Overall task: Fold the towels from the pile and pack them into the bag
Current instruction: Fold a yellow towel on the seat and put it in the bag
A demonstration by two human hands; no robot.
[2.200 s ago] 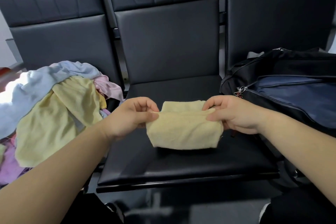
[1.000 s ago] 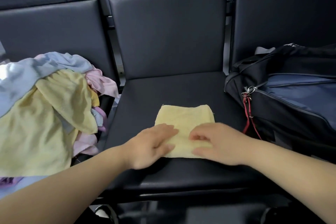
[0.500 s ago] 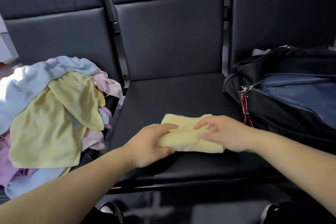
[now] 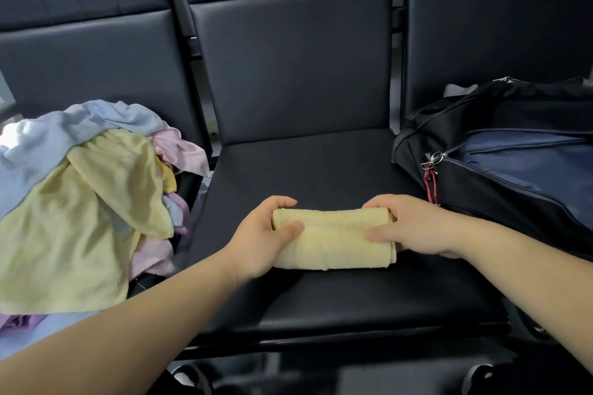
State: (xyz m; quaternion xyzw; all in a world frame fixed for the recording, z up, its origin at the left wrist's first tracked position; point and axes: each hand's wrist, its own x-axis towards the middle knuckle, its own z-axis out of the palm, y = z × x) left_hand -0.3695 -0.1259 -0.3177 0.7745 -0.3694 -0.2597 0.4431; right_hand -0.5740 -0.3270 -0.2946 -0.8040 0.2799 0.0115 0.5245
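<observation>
Over the seat (image 4: 305, 170), both hands (image 4: 256, 237) (image 4: 417, 224) grip the folded yellow towel (image 4: 333, 237).

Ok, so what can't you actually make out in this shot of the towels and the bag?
Bag: head view; right edge cuts it off, its own dark top hides the inside.
Pile: head view; left edge cuts it off, top towels cover the rest.
Yellow towel: head view; left hand and right hand cover its ends.
</observation>
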